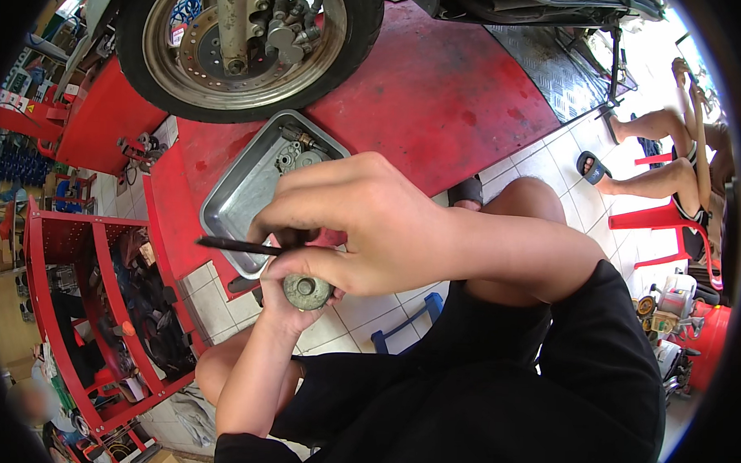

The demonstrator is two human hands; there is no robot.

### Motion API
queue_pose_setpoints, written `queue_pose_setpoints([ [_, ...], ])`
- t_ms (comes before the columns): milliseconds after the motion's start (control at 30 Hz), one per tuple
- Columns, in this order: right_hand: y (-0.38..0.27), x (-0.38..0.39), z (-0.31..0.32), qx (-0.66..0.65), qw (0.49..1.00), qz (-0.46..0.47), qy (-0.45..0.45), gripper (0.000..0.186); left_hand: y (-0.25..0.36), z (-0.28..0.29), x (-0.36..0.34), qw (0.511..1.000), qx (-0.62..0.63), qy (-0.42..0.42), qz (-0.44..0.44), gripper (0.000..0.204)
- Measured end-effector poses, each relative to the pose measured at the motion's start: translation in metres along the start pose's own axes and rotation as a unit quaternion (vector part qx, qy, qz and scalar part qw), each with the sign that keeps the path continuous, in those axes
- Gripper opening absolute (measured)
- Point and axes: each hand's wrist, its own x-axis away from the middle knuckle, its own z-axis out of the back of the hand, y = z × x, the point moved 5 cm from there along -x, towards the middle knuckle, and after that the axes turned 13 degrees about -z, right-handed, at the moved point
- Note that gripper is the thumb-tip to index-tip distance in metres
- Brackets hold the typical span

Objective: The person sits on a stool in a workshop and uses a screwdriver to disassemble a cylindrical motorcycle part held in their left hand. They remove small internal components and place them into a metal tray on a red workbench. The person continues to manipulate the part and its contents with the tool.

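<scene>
My right hand [367, 219] is closed in a pinch on a thin dark rod-like tool [233, 245], whose free end points left. Just below it, my left hand [283, 312] is wrapped round a dull grey metal cylinder [306, 293]. The cylinder's round end, with a small raised stub at its centre, faces up. My right hand covers most of my left fingers, and the tool's inner end is hidden. Beyond both hands lies a shallow metal tray [216, 203] holding several metal parts [296, 154], partly behind my right hand.
A motorcycle wheel [252, 109] with a brake disc stands on the red platform [441, 79] ahead. Red shelving [107, 304] with tools is at the left. A blue stool [408, 324] shows by my legs. Another person sits at the right near a red stool [652, 221].
</scene>
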Motion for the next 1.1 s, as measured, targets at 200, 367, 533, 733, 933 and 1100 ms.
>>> queue_pose_setpoints([
  [200,0.003,0.000,-0.004,-0.037,0.996,-0.031,-0.070,0.026,0.005,-0.014,-0.002,0.998,0.039,-0.037,-0.032,0.069],
  [367,-0.001,0.001,0.003,-0.012,0.996,-0.044,-0.071,0.025,0.003,0.005,-0.004,0.999,0.039,-0.016,-0.026,0.067],
  [533,-0.002,0.001,-0.003,0.018,0.999,0.009,-0.048,0.026,0.006,-0.008,-0.001,0.995,0.005,0.082,-0.054,0.064],
  [733,0.005,0.004,-0.007,0.020,0.997,-0.045,-0.055,0.025,0.009,0.000,0.001,0.997,0.058,0.051,-0.028,0.072],
  [933,0.000,0.009,-0.006,0.115,0.992,0.013,-0.039,0.032,0.004,0.003,-0.003,0.998,0.031,0.018,-0.059,0.064],
  [1100,0.000,0.006,-0.010,0.052,0.999,0.004,0.007,0.038,0.008,0.002,-0.004,0.992,-0.005,0.109,-0.059,0.066],
])
